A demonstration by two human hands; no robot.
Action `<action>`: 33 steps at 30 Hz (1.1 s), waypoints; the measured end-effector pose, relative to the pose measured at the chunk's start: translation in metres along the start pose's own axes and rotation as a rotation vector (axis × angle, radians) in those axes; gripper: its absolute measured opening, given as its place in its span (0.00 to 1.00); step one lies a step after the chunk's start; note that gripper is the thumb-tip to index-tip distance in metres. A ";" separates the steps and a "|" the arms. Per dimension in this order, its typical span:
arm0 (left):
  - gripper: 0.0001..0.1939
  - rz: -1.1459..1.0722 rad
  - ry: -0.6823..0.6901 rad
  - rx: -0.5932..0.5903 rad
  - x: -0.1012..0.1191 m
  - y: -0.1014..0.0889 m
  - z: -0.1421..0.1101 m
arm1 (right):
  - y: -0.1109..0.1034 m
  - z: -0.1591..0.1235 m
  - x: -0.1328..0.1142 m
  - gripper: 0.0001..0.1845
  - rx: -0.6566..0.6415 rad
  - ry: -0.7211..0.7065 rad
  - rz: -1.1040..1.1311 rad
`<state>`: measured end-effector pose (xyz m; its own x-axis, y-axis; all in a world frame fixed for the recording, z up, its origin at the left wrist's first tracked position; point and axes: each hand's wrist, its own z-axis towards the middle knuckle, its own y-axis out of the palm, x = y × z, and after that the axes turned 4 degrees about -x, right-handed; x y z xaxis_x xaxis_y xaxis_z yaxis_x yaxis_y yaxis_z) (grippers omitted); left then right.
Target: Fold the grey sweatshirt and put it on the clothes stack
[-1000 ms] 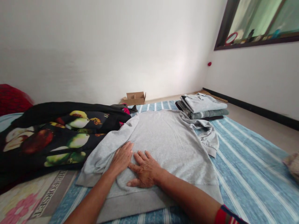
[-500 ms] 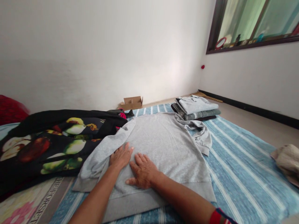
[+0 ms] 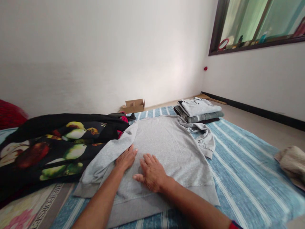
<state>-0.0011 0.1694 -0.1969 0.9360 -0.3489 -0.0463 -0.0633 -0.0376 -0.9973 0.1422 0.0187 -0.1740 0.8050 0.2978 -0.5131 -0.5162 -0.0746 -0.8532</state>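
Observation:
A grey long-sleeved sweatshirt [image 3: 166,143] lies spread out, its hem towards me and its collar end away. My left hand [image 3: 126,158] rests on its left side, by the inner edge of the left sleeve, fingers extended and grasping nothing. To the right of it, my right hand [image 3: 152,173] is over the body of the sweatshirt with fingers stretched and thumb out to the left; whether the whole palm touches the cloth I cannot tell. The right sleeve is bent and bunched near the shoulder.
The sweatshirt lies on a blue striped bedsheet [image 3: 247,159]. Folded clothes [image 3: 200,108] are stacked at the far right. Black garments with a fruit-like print [image 3: 59,143] lie at left. An open cardboard box [image 3: 133,106] stands near the wall. Beige cloth [image 3: 292,165] sits at the right edge.
My right hand has moved slightly right and away from me across the sweatshirt. My left hand has shifted a little to the right. The sweatshirt looks unchanged.

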 end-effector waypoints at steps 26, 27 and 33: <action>0.20 -0.217 0.668 -0.005 0.129 -0.015 -0.054 | -0.053 -0.123 0.118 0.20 0.405 0.714 -0.286; 0.20 -0.254 0.728 -0.029 0.142 -0.014 -0.053 | -0.054 -0.133 0.120 0.21 0.401 0.776 -0.244; 0.23 -0.272 0.779 -0.142 0.181 0.003 -0.046 | -0.056 -0.155 0.126 0.19 0.421 0.857 0.213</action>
<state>0.1528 0.0630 -0.2051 0.4208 -0.8562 0.2998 0.0380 -0.3136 -0.9488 0.3174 -0.0870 -0.2055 0.5361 -0.4877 -0.6890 -0.6036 0.3492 -0.7168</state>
